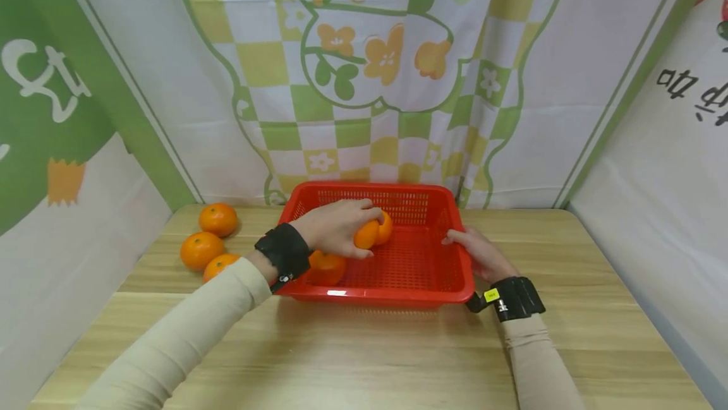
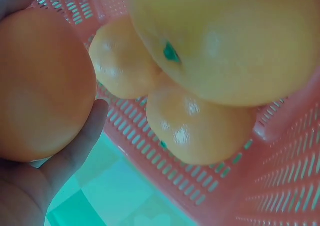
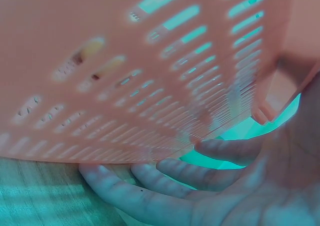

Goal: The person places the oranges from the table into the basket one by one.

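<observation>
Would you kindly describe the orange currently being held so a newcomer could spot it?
Find the red basket on the wooden table. Over its interior, the left hand grips an orange. Unlike the three oranges left of the basket, it is held in fingers.

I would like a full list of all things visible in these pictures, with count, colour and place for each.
basket: one, red, slotted plastic, middle of the table.
held orange: one, orange, in the left hand over the basket.
oranges in basket: at least two show in the head view, orange, left part of the basket; the left wrist view shows three besides the held one.
loose oranges: three, orange, on the table left of the basket.
table: one, light wood.
backdrop: printed cloth, green, yellow and white, behind the table.
left hand: grips the held orange.
right hand: holds the basket's right rim.
</observation>
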